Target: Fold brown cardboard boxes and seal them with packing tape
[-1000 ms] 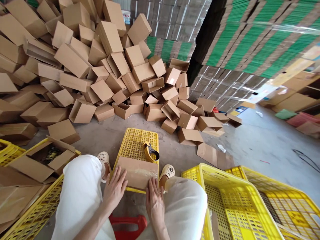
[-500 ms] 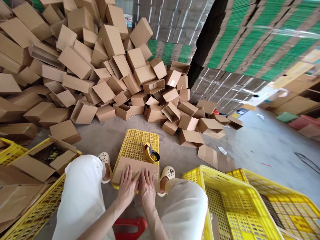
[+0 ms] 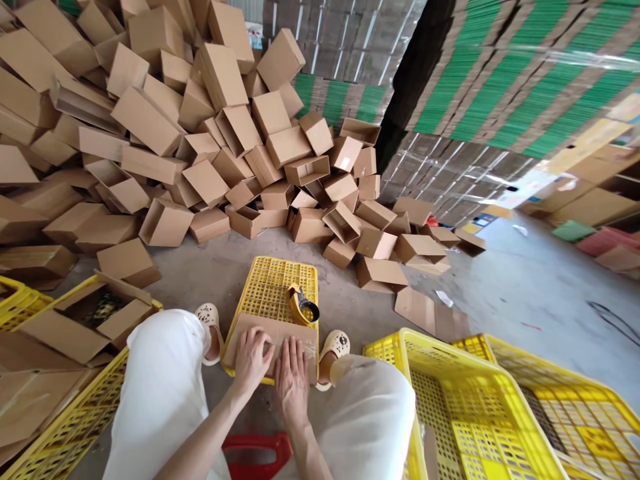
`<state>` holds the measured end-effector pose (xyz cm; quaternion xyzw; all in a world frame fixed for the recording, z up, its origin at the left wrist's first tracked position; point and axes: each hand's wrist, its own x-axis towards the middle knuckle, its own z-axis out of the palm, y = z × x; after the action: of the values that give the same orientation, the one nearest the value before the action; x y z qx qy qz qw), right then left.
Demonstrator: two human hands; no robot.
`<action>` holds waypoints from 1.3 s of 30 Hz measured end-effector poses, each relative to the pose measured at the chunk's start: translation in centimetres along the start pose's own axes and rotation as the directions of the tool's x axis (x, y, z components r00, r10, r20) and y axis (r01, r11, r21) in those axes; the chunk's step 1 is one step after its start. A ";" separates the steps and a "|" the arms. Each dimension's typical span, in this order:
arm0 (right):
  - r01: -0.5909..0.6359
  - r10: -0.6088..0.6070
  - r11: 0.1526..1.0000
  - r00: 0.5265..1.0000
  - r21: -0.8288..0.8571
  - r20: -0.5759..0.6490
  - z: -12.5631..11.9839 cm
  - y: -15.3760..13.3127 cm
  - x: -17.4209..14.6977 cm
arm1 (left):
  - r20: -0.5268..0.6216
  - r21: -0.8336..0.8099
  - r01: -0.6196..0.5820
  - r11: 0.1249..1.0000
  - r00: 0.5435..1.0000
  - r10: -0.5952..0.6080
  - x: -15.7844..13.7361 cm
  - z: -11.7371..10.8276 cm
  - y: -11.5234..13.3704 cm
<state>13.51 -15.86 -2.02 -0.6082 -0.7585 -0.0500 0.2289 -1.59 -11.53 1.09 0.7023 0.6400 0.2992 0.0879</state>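
Observation:
A closed cardboard box (image 3: 281, 328) lies across the near end of a yellow plastic crate (image 3: 265, 283) between my feet. My right hand (image 3: 293, 373) rests flat on the top of the box, fingers stretched forward. Beside it, my left hand (image 3: 254, 355) is on the box too, with its fingers curled in against the thumb. Whatever the curled fingers may pinch is hidden. Just beyond the box, a yellow and black tape dispenser (image 3: 299, 305) lies on the crate.
A heap of cardboard boxes (image 3: 210, 180) fills the far left and middle. At my left stands a yellow crate (image 3: 95, 393) with an open carton (image 3: 65, 330); more yellow crates (image 3: 450, 373) stand right. A red stool (image 3: 257, 453) is below me. Bundled cardboard (image 3: 480, 80) towers behind.
My left hand has gone from lying flat to curled fingers, drawing slightly away from the right hand. My right hand stays flat on the box.

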 end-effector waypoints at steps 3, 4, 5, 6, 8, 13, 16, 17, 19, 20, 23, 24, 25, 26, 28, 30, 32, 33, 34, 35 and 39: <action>-0.011 0.011 1.000 1.000 -0.005 0.024 -0.1 0.0 -0.1 | -0.008 -0.001 0.081 0.997 0.997 -0.081 0.9 0.5 0.8; -0.015 0.015 1.000 0.999 -0.010 0.030 -0.2 0.0 0.0 | 0.004 -0.008 0.093 0.996 0.996 -0.093 1.0 0.5 0.9; -0.018 0.018 1.000 0.999 -0.014 0.033 -0.3 -0.1 0.0 | 0.019 -0.015 0.100 0.995 0.995 -0.100 1.0 0.5 0.9; -0.019 0.019 1.000 0.999 -0.018 0.034 -0.4 -0.1 0.0 | 0.033 -0.021 0.107 0.994 0.994 -0.106 1.0 0.3 0.7; -0.019 0.020 0.999 0.999 -0.025 0.032 -0.5 -0.2 0.1 | 0.057 -0.023 0.122 0.992 0.991 -0.121 0.9 -0.1 0.1; -0.029 0.030 0.999 0.999 -0.043 0.027 -0.6 -0.5 0.2 | 0.105 0.012 0.165 0.986 0.981 -0.166 1.1 -1.4 -1.9; -0.044 0.045 0.998 0.998 -0.040 0.040 -0.5 -0.7 0.3 | 0.119 0.041 0.189 0.981 0.974 -0.193 1.4 -1.8 -1.7; -0.049 0.051 0.998 0.998 -0.040 0.047 -0.6 -0.7 0.3 | 0.119 0.052 0.197 0.979 0.972 -0.202 1.4 -1.7 -1.3; -0.054 0.057 0.997 0.997 -0.046 0.057 -0.6 -0.8 0.3 | 0.108 0.072 0.213 0.974 0.969 -0.220 1.6 -1.3 -0.2; -0.055 0.058 0.997 0.997 -0.049 0.060 -0.7 -0.8 0.3 | 0.101 0.078 0.221 0.972 0.968 -0.228 1.7 -1.1 0.4; -0.047 0.050 0.998 0.997 -0.051 0.062 -0.8 -0.7 0.4 | 0.100 0.069 0.224 0.972 0.968 -0.231 1.8 -0.4 1.3; -0.043 0.046 0.998 0.997 -0.053 0.060 -0.8 -0.7 0.4 | 0.111 0.058 0.215 0.975 0.969 -0.220 1.8 -0.3 1.2; -0.038 0.041 0.998 0.998 -0.056 0.057 -0.8 -0.7 0.3 | 0.127 0.044 0.200 0.979 0.971 -0.204 1.8 -0.3 0.8; -0.035 0.038 0.998 0.998 -0.061 0.052 -0.8 -0.7 0.3 | 0.144 0.031 0.184 0.982 0.972 -0.187 1.7 -0.4 0.3; -0.032 0.035 0.997 0.998 -0.065 0.044 -0.8 -0.7 0.3 | 0.167 0.016 0.181 0.983 0.969 -0.181 1.5 -0.7 -1.4; -0.034 0.036 0.998 0.999 -0.055 0.039 -0.8 -0.8 0.3 | 0.164 0.010 0.222 0.975 0.962 -0.221 1.3 -1.0 -3.2; -0.038 0.040 0.998 0.999 -0.043 0.033 -0.7 -0.8 0.3 | 0.139 -0.003 0.278 0.961 0.951 -0.275 1.1 -1.1 -4.6; -0.040 0.042 0.998 0.999 -0.040 0.031 -0.7 -0.8 0.3 | 0.129 -0.011 0.299 0.954 0.947 -0.295 1.0 -1.1 -5.0; -0.043 0.045 0.998 0.999 -0.041 0.029 -0.6 -0.8 0.3 | 0.122 -0.015 0.315 0.949 0.942 -0.311 0.9 -1.0 -5.3; -0.046 0.048 0.998 0.998 -0.043 0.030 -0.6 -0.9 0.3 | 0.118 -0.010 0.329 0.944 0.938 -0.326 0.8 -0.8 -5.4; -0.057 0.061 0.996 0.997 -0.061 0.055 -0.5 -1.0 0.3 | 0.117 0.091 0.346 0.934 0.928 -0.355 0.7 -0.2 -4.2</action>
<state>12.68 -16.01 -1.25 -0.6380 -0.7445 -0.0485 0.1906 -5.31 -10.20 -0.65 0.5977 0.7577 0.2093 0.1576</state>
